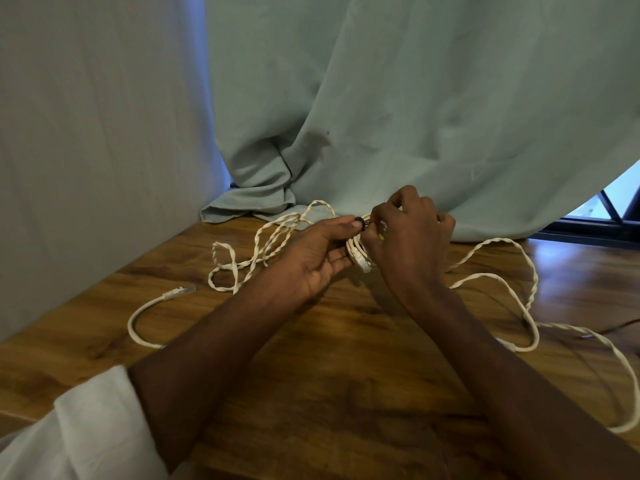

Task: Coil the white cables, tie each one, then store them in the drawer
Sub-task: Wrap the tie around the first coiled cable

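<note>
Two bare forearms, white rolled-up sleeve point(93, 420) on left arm, no rings

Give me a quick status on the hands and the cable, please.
Left hand and right hand both pinching the small coil at a dark tie. Rest of white cable still loose across the table. No drawer in view.

Glossy grained wood table point(346, 358), matt cloth curtain point(415, 116), smooth plastic-sheathed white cables point(256, 251).

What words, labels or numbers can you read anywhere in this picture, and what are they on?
None can be read: the white cables, their plugs, the wooden table, the curtain and the small dark tie between both hands show no print.
</note>
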{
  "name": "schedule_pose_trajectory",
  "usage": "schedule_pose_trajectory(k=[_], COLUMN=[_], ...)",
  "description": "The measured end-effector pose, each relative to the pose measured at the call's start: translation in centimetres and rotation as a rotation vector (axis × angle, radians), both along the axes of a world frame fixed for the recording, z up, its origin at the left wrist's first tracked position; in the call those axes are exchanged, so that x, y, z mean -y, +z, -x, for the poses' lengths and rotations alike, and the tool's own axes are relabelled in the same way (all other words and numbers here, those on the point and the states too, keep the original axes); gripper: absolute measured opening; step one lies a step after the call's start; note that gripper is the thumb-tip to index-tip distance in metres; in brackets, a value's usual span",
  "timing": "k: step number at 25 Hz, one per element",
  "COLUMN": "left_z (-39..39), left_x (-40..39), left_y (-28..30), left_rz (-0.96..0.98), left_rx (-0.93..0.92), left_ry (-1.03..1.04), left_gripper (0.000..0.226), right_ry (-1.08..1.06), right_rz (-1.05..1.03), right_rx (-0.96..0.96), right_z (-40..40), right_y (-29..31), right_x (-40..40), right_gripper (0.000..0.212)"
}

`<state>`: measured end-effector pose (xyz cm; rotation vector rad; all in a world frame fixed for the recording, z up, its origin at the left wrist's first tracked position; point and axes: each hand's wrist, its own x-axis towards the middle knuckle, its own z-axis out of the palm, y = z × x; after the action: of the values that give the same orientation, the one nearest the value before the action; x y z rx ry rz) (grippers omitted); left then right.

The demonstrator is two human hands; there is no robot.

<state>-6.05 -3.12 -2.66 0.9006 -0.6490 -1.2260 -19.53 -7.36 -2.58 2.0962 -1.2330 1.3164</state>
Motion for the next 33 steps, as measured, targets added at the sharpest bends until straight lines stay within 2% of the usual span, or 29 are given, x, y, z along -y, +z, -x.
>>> schedule_pose_trajectory(k=[5,10,13,21,27,30,33], left_z=[-0.4,-0.71,-0.53,-0.14,-0.48,-0.18,-0.1], left_x=[-0.24,-0.23,-0.27,-0.28,-0.54,-0.64,-0.71], left_y=[0.32,0.09,0.01,-0.09,0.29,0.58,0.85], left_rz=[0.018,0.037,0.038,0.027,0.04,0.042,0.044], left_rx=[0.033,0.1,0.074,0.063,0.034,-0.025,-0.146], left_ry=[-0.011,0.011,0.018,0.019,0.013,0.012,0.007], left_gripper=[0.033,0.031,0.031,0.032,0.029,0.028,0.032], right_ry=[0.03,0.013,-0.005,-0.046,0.082,0.105,0.219], right_rz=[0.029,0.065,0.069,0.018,0.104,0.087,0.013], right_rx=[-0.036,-0.088,-0.049,-0.11,-0.135,-0.059,0.077], right_z=[0.25,-0.06,-0.19,-0.11,0.1,-0.05,-0.29], right_y=[-0.05,-0.52,-0.42,0.08,0.15,0.26,0.38], right_x=[0.01,-0.14,-0.19,-0.08,0.18,-0.05,-0.19], right_gripper=[0.015,0.016,0.014,0.015,0.013,0.013,0.015])
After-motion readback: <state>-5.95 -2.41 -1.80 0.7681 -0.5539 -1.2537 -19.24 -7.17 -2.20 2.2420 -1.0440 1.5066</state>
